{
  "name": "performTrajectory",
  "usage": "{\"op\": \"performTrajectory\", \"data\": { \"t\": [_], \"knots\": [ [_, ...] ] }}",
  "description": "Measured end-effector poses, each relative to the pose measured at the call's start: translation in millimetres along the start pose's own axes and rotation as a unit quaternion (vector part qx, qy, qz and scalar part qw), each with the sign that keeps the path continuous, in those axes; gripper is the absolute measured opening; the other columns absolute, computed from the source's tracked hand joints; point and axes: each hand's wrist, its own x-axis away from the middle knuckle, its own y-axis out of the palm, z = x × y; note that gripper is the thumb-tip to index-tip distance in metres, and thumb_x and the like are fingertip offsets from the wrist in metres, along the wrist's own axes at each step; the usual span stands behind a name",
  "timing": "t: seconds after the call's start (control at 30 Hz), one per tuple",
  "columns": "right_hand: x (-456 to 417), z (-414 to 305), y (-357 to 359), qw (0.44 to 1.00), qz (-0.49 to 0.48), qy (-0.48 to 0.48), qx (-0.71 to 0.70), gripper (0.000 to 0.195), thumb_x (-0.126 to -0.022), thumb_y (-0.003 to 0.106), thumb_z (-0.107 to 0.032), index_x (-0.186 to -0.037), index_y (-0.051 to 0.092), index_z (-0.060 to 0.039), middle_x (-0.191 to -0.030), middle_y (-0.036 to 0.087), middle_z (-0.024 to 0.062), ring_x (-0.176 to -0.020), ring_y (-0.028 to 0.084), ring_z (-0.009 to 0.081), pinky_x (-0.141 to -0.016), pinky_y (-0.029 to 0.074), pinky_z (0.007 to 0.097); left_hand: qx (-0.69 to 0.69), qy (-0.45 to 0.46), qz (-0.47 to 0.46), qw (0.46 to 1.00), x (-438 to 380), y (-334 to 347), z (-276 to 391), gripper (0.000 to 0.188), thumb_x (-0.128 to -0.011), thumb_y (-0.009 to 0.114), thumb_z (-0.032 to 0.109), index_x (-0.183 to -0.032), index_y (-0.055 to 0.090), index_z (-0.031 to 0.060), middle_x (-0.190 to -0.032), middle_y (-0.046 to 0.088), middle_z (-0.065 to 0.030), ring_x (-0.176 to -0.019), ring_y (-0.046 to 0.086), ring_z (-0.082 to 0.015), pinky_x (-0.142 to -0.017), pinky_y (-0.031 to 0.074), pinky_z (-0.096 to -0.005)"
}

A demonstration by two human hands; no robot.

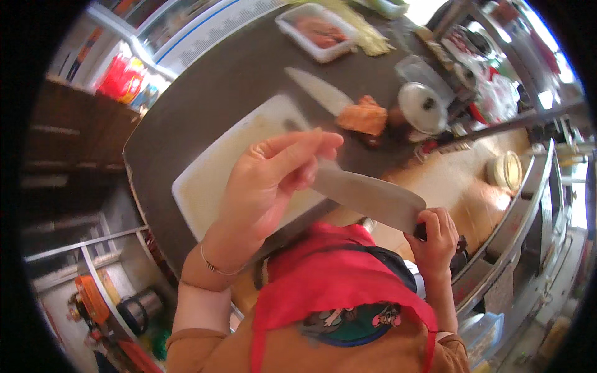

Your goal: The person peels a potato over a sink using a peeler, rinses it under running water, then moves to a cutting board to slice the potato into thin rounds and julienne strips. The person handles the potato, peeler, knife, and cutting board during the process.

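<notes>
My right hand (436,238) grips the dark handle of a wide-bladed kitchen knife (368,196) at the right of my body. The blade points up and left, its far end close to my left hand (289,163). My left hand is raised over a white cutting board (210,172), its fingers bent together near the blade's end; whether it touches the blade or holds something small, I cannot tell. Beyond the board a second knife (319,88) lies on the dark table, its handle end hidden by an orange-pink block (364,117), perhaps meat or a cloth.
A white tray of raw meat (319,32) stands at the table's far side beside pale yellow leafy vegetables (364,28). A white round lid or bowl (423,108) and a clear plastic container (424,77) are at the right. A metal rack (517,224) runs along the right side.
</notes>
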Motion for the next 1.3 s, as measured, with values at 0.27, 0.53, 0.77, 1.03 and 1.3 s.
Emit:
{"op": "performTrajectory", "data": {
  "t": [0.27,0.53,0.77,1.03,1.3],
  "knots": [
    [120,143,-97,0.965,0.132,0.213,0.071,0.032,-0.053,0.071,-0.001,-0.079,0.054,-0.0070,-0.074,0.054,0.0094,-0.066,0.054,0.0285,-0.058,0.045,0.0389,0.027,-0.140,-0.155,0.978,-62,192,-97,0.024,-0.092,0.052,0.020,-0.101,0.059,-0.0014,-0.084,0.054,-0.0046,-0.067,0.045,-0.0122,-0.059,0.036,-0.0245],
    [232,262,-215,0.839,0.192,0.498,0.107,0.038,-0.056,0.076,-0.005,-0.083,0.049,-0.0078,-0.081,0.053,0.0115,-0.080,0.055,0.0324,-0.068,0.044,0.0408,-0.064,-0.244,-0.424,0.870,-128,425,-216,0.021,-0.094,0.048,0.019,-0.089,0.056,0.0003,-0.071,0.037,-0.0007,-0.062,0.035,-0.0125,-0.057,0.031,-0.0246],
    [286,358,-245,0.653,0.325,0.675,0.112,0.032,-0.063,0.077,-0.013,-0.081,0.051,-0.0053,-0.078,0.057,0.0134,-0.073,0.056,0.0346,-0.063,0.045,0.0398,-0.182,-0.221,-0.605,0.743,-173,649,-325,0.019,-0.092,0.051,0.013,-0.091,0.059,-0.0048,-0.070,0.044,0.0004,-0.063,0.037,-0.0094,-0.058,0.031,-0.0245],
    [324,447,-232,0.467,0.432,0.771,0.024,0.029,-0.074,0.075,-0.018,-0.084,0.055,0.0001,-0.072,0.060,0.0117,-0.064,0.057,0.0212,-0.063,0.046,0.0341,-0.539,0.529,-0.583,0.300,-285,849,-680,0.056,-0.080,0.057,0.012,-0.134,0.042,0.0113,-0.133,0.042,-0.0221,-0.121,0.042,-0.0364,-0.101,0.033,-0.0430],
    [313,517,-246,0.193,0.708,0.582,-0.350,0.052,-0.090,0.059,-0.017,-0.132,0.033,-0.0015,-0.074,0.058,0.0097,-0.054,0.051,0.0109,-0.045,0.044,0.0246,-0.254,0.466,-0.793,0.297,-241,1038,-773,0.048,-0.094,0.049,0.030,-0.137,0.037,0.0125,-0.142,0.032,-0.0200,-0.129,0.034,-0.0365,-0.105,0.031,-0.0449]
  ]
}}
